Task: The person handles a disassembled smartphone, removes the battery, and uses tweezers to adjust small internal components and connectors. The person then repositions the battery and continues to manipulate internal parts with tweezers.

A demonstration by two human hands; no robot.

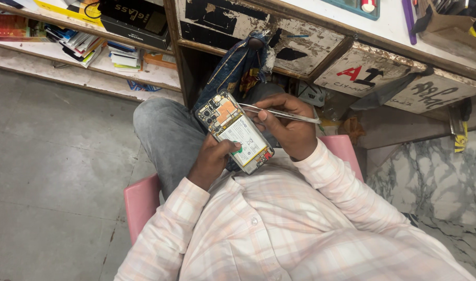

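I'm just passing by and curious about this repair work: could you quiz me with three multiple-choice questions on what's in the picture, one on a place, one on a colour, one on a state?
1. Where is the opened phone?
A. on the floor
B. held above the person's lap
C. on a shelf

2. What colour is the chair?
A. pink
B. green
C. black

3. What state is the phone in?
A. back cover on
B. wrapped in a box
C. back off, battery and boards showing

Answers:
1. B, since the left hand grips its lower end over the grey trousers.
2. A, as the seat edges on both sides are pink.
3. C, as the white battery and circuit boards lie bare while the right hand holds metal tweezers near its top.
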